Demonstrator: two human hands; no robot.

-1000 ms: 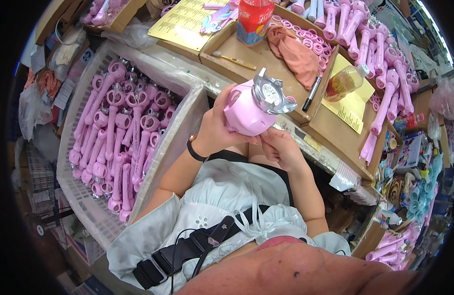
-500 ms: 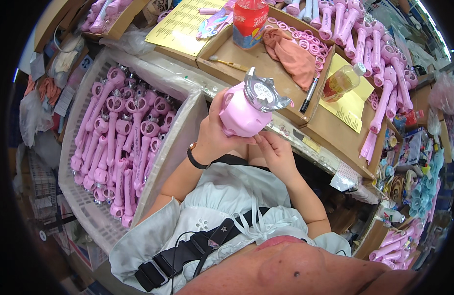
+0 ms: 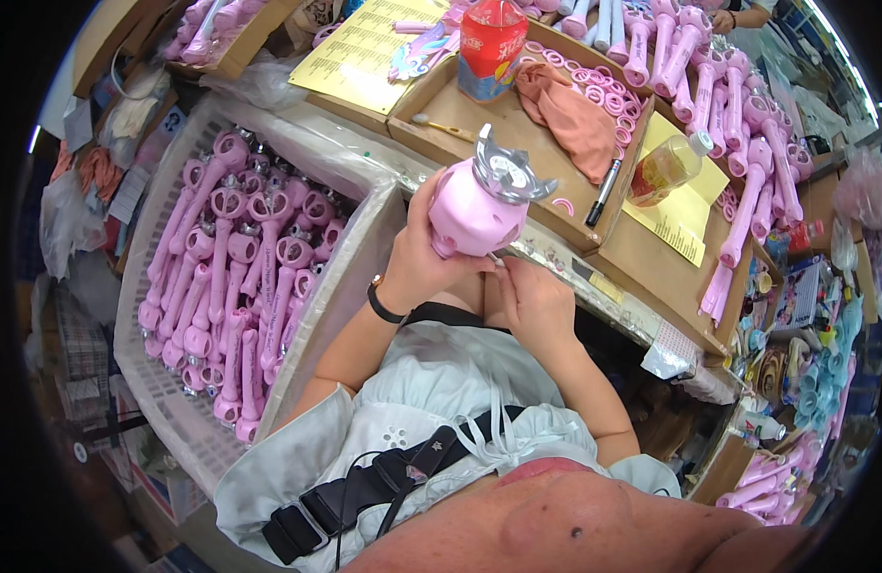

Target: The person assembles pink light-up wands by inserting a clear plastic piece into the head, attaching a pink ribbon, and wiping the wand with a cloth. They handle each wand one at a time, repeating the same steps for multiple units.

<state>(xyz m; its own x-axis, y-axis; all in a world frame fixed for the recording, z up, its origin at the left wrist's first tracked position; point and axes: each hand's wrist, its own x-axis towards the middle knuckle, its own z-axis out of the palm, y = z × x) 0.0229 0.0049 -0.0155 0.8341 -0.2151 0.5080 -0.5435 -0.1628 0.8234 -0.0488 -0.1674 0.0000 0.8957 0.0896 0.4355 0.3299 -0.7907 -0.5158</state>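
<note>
In front of my body, my left hand (image 3: 417, 253) is wrapped round a pink toy wand head (image 3: 474, 220), a rounded plastic body with small holes. A shiny silver crown (image 3: 510, 172) with points tops it and tilts to the right. Close under the wand head, my right hand (image 3: 538, 301) has its thumb and fingers pinched together. What sits in that pinch is mostly hidden; only a small light tip shows at the fingertips.
To the left, a white basket (image 3: 350, 229) holds many pink toy wands (image 3: 233, 258). On the bench, a cardboard tray (image 3: 451, 115) has pink rings (image 3: 608, 95), an orange cloth (image 3: 579, 129), a marker (image 3: 605, 191) and a red-labelled bottle (image 3: 492, 48). Another person's hand (image 3: 723, 21) shows at the far right.
The pink wand head has turned a little in my left hand, and its crown leans differently. My right hand stays pinched beneath it. Another person's hand has come into view at the far right.
</note>
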